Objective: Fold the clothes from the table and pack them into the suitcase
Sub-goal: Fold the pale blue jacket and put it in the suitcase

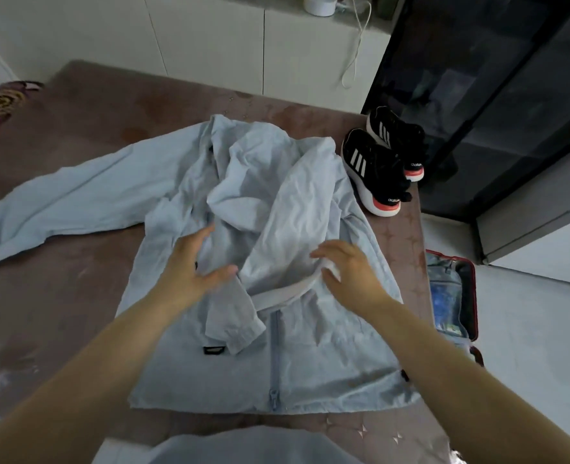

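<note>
On the brown padded table point(76, 135), a crumpled pale-blue zip jacket point(303, 346) lies under both hands, left hand point(189, 272) and right hand point(350, 272), fingers spread, gripping nothing.

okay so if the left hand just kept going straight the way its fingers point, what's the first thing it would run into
Most likely the bunched hood of the light blue jacket. The left hand is open over the jacket, fingers aimed up and rightward toward that heap. How high the hand is above the cloth is unclear.
</note>
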Action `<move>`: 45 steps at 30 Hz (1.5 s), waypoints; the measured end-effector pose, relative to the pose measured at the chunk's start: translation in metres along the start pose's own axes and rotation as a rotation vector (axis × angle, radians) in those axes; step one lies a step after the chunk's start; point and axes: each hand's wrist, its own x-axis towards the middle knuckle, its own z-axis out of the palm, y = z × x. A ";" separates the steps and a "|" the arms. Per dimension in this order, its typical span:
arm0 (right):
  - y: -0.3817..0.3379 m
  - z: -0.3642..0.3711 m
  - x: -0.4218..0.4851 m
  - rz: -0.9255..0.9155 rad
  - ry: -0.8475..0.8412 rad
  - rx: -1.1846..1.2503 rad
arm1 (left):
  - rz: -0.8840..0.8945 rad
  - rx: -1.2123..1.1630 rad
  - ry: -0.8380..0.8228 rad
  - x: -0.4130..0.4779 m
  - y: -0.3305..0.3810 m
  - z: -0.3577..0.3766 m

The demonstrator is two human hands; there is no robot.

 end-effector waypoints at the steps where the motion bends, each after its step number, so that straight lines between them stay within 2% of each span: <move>1: 0.007 -0.009 0.010 0.047 0.009 -0.013 | 0.045 0.058 -0.104 -0.003 0.001 0.001; 5: 0.018 -0.030 0.063 0.120 -0.046 -0.156 | 0.079 0.378 -0.379 -0.014 0.002 0.019; 9: -0.002 -0.036 0.120 0.108 -0.126 -0.374 | 0.179 0.509 -0.356 -0.036 -0.021 0.045; 13: -0.017 -0.023 0.156 -0.163 -0.297 -0.643 | 0.315 0.321 -0.301 -0.044 -0.052 0.030; 15: -0.014 -0.018 0.168 -0.247 -0.403 -0.741 | 0.299 0.214 -0.249 -0.042 -0.055 0.013; 18: -0.002 -0.027 0.182 -0.209 -0.543 -0.832 | 0.047 -0.084 -0.188 -0.032 -0.053 -0.019; 19: 0.005 -0.036 0.186 -0.184 -0.571 -0.866 | 0.009 -0.148 -0.166 -0.027 -0.054 -0.031; 21: 0.020 -0.060 0.192 -0.083 -0.583 -0.878 | 0.037 -0.109 -0.148 -0.012 -0.057 -0.058; 23: 0.033 -0.090 0.192 0.071 -0.504 -0.684 | 0.108 -0.040 -0.190 0.003 -0.052 -0.088; 25: 0.045 -0.120 0.190 0.246 -0.405 -0.371 | 0.162 0.012 -0.203 0.017 -0.038 -0.110; 27: 0.058 -0.140 0.189 0.397 -0.234 -0.101 | 0.136 -0.015 -0.113 0.038 -0.027 -0.125; 28: 0.061 -0.144 0.189 0.426 -0.115 -0.044 | 0.121 -0.033 -0.044 0.052 -0.019 -0.129; 29: 0.064 -0.144 0.191 0.451 -0.014 -0.045 | 0.095 -0.088 0.015 0.067 -0.009 -0.130; 31: 0.069 -0.136 0.197 0.460 0.192 -0.128 | -0.027 -0.353 0.070 0.098 0.005 -0.130; 32: 0.065 -0.129 0.198 0.485 0.260 -0.174 | -0.098 -0.467 0.105 0.113 0.007 -0.129; 34: 0.049 -0.110 0.191 0.469 0.290 -0.230 | -0.269 -0.589 0.192 0.139 0.002 -0.125; 36: 0.035 -0.082 0.176 0.295 0.228 -0.309 | -0.464 -0.624 0.222 0.151 -0.005 -0.116; 38: 0.030 -0.048 0.154 0.100 0.058 -0.344 | -0.544 -0.505 0.173 0.150 -0.010 -0.099; 40: 0.031 -0.020 0.131 0.027 -0.200 -0.433 | -0.471 -0.314 0.172 0.140 -0.018 -0.082; 42: 0.039 0.001 0.111 0.044 -0.415 -0.493 | -0.353 -0.164 0.177 0.128 -0.032 -0.073; 43: 0.040 0.007 0.104 0.058 -0.452 -0.497 | -0.304 -0.086 0.177 0.124 -0.040 -0.072; 45: 0.042 0.012 0.095 0.079 -0.418 -0.460 | -0.253 -0.008 0.233 0.120 -0.054 -0.079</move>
